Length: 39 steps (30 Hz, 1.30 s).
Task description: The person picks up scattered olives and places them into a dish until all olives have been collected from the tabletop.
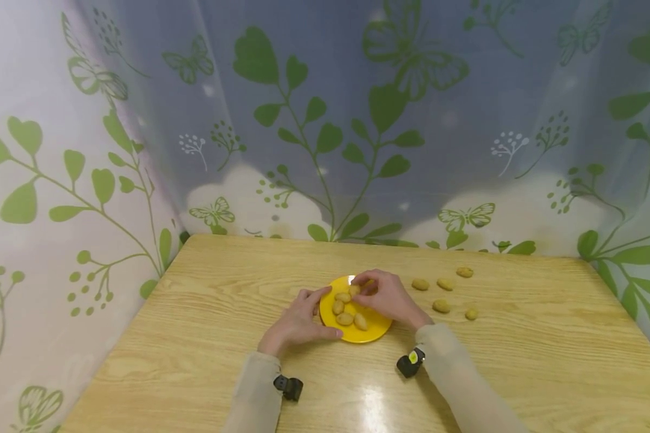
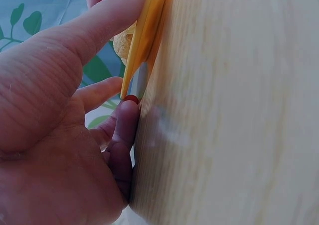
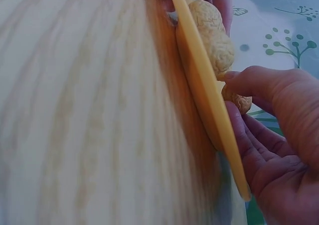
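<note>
A yellow plate (image 1: 379,331) lies on the table with several peanuts in their shells (image 1: 345,319) on it. My left hand (image 1: 301,322) holds the plate at its left side, the thumb at the near rim and a finger at the far-left rim. In the left wrist view, other fingers reach the plate's edge close to the tabletop. Over the plate's far right part, my right hand (image 1: 386,294) pinches a peanut (image 3: 238,99) between thumb and fingers, low over the plate. Another peanut (image 3: 213,36) shows beside the thumb in the right wrist view.
Several loose peanuts (image 1: 441,306) are spread on the wooden table (image 1: 195,337) to the right of the plate. A patterned curtain (image 1: 325,150) with leaves and butterflies hangs behind the table's far edge and along its left side. Small black cameras (image 1: 289,388) sit on both wrists.
</note>
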Each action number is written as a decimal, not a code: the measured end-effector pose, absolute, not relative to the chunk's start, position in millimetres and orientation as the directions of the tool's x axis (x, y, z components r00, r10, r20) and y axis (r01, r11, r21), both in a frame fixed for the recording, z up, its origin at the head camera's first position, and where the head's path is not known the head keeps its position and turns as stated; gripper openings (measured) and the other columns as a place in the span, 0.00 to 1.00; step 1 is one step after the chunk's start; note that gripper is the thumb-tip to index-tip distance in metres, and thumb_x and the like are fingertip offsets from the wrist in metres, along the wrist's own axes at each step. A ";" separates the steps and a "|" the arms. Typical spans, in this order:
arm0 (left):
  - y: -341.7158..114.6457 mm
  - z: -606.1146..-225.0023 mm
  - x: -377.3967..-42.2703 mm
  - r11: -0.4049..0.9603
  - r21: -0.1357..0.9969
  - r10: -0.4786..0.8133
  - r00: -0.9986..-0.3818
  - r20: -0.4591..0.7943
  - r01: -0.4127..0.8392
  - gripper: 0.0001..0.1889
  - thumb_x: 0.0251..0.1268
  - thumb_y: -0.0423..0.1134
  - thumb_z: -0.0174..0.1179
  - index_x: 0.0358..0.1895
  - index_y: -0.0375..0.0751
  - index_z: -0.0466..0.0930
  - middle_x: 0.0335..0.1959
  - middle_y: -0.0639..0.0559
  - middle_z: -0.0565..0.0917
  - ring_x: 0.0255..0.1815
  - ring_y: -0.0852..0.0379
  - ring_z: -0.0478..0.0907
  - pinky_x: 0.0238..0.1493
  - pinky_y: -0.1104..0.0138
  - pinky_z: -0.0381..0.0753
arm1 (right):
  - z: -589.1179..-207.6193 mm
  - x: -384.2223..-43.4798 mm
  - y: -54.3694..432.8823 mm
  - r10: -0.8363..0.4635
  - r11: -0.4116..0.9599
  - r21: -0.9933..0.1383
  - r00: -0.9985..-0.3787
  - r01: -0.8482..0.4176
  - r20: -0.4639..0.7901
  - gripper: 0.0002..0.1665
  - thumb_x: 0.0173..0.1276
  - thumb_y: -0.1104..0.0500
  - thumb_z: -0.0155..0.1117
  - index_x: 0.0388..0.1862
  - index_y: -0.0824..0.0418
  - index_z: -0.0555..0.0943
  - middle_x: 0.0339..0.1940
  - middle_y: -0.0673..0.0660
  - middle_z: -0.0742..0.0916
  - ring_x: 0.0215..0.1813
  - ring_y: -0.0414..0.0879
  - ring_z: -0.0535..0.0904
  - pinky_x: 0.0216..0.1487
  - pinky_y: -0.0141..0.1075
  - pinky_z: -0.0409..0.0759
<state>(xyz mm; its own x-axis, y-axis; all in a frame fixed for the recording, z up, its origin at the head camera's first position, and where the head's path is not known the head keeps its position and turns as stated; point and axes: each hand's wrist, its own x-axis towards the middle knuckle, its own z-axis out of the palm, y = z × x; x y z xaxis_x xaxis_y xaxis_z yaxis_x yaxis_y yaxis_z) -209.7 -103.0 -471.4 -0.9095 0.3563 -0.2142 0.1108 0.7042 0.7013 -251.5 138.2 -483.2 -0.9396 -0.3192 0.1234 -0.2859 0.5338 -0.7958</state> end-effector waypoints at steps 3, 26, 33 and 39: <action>-102.9 -471.1 -209.6 0.704 0.702 0.356 -0.909 -0.215 0.110 0.53 0.52 0.58 0.76 0.81 0.55 0.59 0.68 0.43 0.68 0.65 0.42 0.71 0.67 0.41 0.72 | -483.5 -251.2 138.1 -0.319 0.531 -0.797 -0.939 -0.288 0.127 0.16 0.62 0.59 0.77 0.49 0.55 0.87 0.50 0.55 0.89 0.44 0.44 0.87 0.48 0.38 0.86; -102.4 -472.8 -209.3 0.696 0.711 0.354 -0.910 -0.215 0.103 0.53 0.52 0.58 0.77 0.81 0.55 0.58 0.69 0.42 0.67 0.67 0.41 0.71 0.68 0.40 0.71 | -480.7 -241.6 142.1 -0.314 0.513 -0.812 -0.941 -0.280 0.127 0.15 0.64 0.56 0.76 0.50 0.55 0.87 0.49 0.53 0.90 0.46 0.45 0.88 0.50 0.40 0.86; -102.1 -471.9 -209.4 0.698 0.708 0.353 -0.912 -0.211 0.106 0.53 0.51 0.58 0.77 0.81 0.55 0.59 0.68 0.42 0.68 0.64 0.42 0.72 0.66 0.41 0.72 | -481.3 -237.1 149.8 -0.324 0.499 -0.821 -0.938 -0.279 0.122 0.17 0.64 0.56 0.76 0.52 0.54 0.87 0.53 0.54 0.89 0.49 0.47 0.87 0.51 0.39 0.86; -101.9 -472.9 -210.3 0.698 0.709 0.350 -0.911 -0.217 0.099 0.53 0.51 0.58 0.77 0.81 0.56 0.59 0.69 0.42 0.67 0.65 0.42 0.71 0.66 0.41 0.71 | -478.2 -231.7 156.4 -0.324 0.473 -0.841 -0.939 -0.264 0.113 0.18 0.65 0.57 0.76 0.54 0.54 0.86 0.54 0.53 0.88 0.50 0.47 0.86 0.53 0.40 0.86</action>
